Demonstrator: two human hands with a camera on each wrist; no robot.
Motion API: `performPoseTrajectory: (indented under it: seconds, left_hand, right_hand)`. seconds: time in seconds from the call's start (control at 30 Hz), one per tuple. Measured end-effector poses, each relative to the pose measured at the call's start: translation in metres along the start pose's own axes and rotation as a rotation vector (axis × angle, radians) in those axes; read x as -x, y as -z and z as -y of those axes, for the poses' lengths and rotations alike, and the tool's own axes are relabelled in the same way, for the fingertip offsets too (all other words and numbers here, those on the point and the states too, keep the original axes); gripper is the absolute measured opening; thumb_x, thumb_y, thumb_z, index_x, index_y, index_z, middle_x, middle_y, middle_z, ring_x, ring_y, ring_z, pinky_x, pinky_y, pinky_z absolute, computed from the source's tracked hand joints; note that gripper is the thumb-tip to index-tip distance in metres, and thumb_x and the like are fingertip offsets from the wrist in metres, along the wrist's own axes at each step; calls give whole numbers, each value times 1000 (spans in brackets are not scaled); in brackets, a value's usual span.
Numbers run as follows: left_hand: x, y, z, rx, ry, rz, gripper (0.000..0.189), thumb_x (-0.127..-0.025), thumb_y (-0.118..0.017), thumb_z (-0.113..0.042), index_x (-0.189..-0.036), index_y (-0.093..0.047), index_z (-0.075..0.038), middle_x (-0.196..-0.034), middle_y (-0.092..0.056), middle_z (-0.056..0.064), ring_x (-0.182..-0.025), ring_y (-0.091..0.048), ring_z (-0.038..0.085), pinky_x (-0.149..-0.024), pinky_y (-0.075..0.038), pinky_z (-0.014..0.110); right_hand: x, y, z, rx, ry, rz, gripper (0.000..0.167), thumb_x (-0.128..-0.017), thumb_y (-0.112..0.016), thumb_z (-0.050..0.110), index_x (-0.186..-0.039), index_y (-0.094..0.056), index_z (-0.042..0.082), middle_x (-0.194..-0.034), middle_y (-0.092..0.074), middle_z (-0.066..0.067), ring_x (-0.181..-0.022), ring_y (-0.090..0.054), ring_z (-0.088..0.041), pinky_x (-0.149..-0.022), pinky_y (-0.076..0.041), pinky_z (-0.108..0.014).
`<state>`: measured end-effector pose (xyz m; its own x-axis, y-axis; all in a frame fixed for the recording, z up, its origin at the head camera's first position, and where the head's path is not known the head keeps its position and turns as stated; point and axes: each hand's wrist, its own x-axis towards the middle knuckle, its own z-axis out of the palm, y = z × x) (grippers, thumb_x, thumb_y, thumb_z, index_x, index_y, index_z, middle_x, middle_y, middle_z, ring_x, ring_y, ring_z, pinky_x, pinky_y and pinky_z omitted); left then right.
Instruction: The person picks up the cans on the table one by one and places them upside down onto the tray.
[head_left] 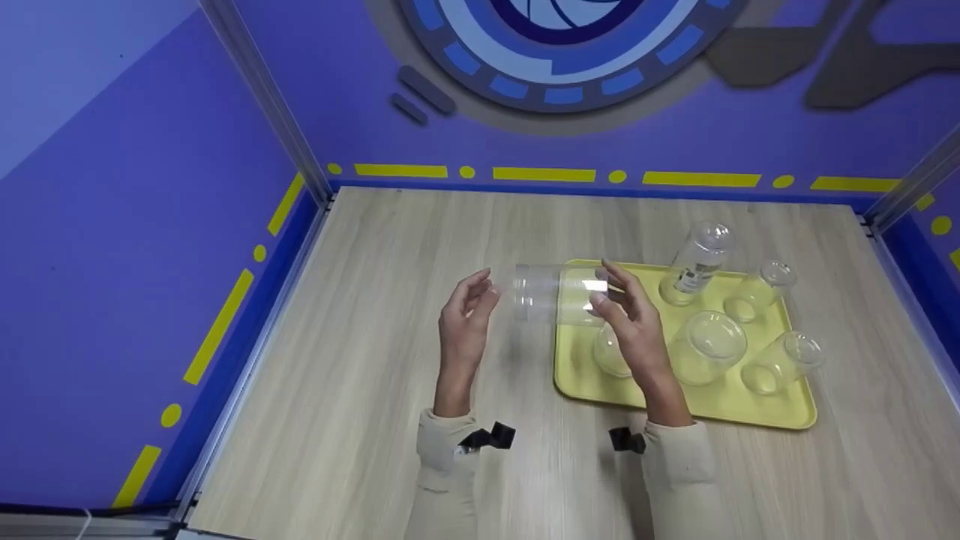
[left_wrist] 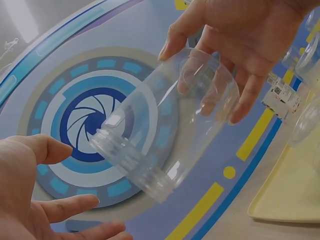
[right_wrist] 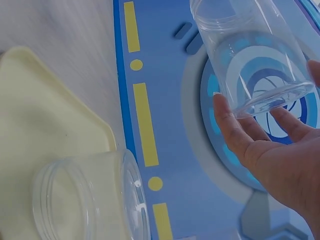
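Note:
A clear jar (head_left: pixel 544 294) lies sideways in the air, over the left edge of a yellow tray (head_left: pixel 574 382). My right hand (head_left: pixel 636 322) grips it around its base end, thumb on the near side and fingers on the far side. In the left wrist view, the jar's threaded mouth (left_wrist: pixel 132 162) faces my left hand (left_wrist: pixel 30 195), and no lid is on it. My left hand (head_left: pixel 463 322) is held apart from the jar, its fingers relaxed and nothing between them. The right wrist view shows the jar's round base (right_wrist: pixel 275 99) among the right fingertips.
Several clear containers stand on the tray: a tall one with a printed label (head_left: pixel 690 279) at the back, a wide jar (head_left: pixel 707 349), and small ones (head_left: pixel 780 364) at the right. Another jar (head_left: pixel 611 352) is partly hidden by my right hand. Purple panels (head_left: pixel 420 142) enclose the wooden table.

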<state>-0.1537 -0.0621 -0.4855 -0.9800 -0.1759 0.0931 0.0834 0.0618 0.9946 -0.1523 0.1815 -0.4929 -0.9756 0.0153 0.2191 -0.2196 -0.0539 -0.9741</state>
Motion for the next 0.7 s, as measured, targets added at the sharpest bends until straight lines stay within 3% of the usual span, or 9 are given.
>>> performPoseTrajectory:
  seconds: [0.37,0.53,0.7]
  left_hand:
    - [-2,10,6,-74,-2,-70,48,-102,-68,-36,-143,-65,-11,-144,-60,12,-136,-53,31,-110,-45,52]
    - [-3,11,7,-110,-10,-74,47,-102,-68,-36,-143,-65,-13,-144,-60,12,-137,-52,30,-113,-42,54]
    - [-3,10,11,-138,-11,-73,48,-103,-68,-36,-144,-65,-12,-144,-60,12,-139,-51,32,-114,-41,55]
  right_hand:
    - [-3,10,2,68,-27,-33,59,-104,-68,11,-158,-47,3,-150,-51,-18,-133,-54,-30,-100,-54,-29]
    - [-5,15,4,127,-39,-38,59,-104,-69,16,-158,-47,6,-151,-51,-18,-134,-52,-31,-101,-53,-30]
    - [-7,19,5,189,-39,-51,58,-105,-69,20,-158,-48,8,-152,-51,-17,-134,-52,-29,-107,-47,-41]
